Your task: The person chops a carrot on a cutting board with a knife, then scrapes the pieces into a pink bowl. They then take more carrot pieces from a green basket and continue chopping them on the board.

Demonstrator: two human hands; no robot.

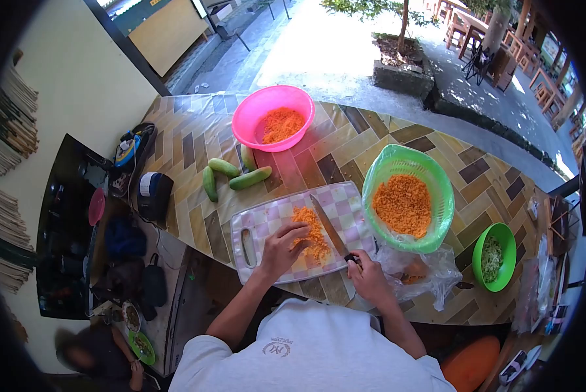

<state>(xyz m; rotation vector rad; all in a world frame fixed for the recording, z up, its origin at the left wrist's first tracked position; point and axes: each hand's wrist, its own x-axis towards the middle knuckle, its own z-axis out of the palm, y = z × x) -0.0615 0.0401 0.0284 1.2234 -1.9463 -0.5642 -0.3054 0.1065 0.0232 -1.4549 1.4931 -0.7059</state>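
Note:
My right hand [367, 277] grips the black handle of a knife [329, 227], its long blade slanting up and left across the checkered cutting board [280, 215]. Finely chopped orange carrot [316, 245] lies in a strip left of the blade. Over that strip's left edge is my left hand [282, 250], fingers apart and nothing held in them. Right of the board stands a green basket [448, 202] lined with a clear bag and filled with more chopped carrot [402, 205]. Several green cucumbers [250, 178] rest beyond the board's upper left corner.
A pink bowl [241, 117] with chopped carrot stands at the far side of the table. On the right is a green bowl [512, 255] of pale shreds, near a crumpled plastic bag [430, 277]. A person [97, 356] is at lower left beside a green plate [141, 347].

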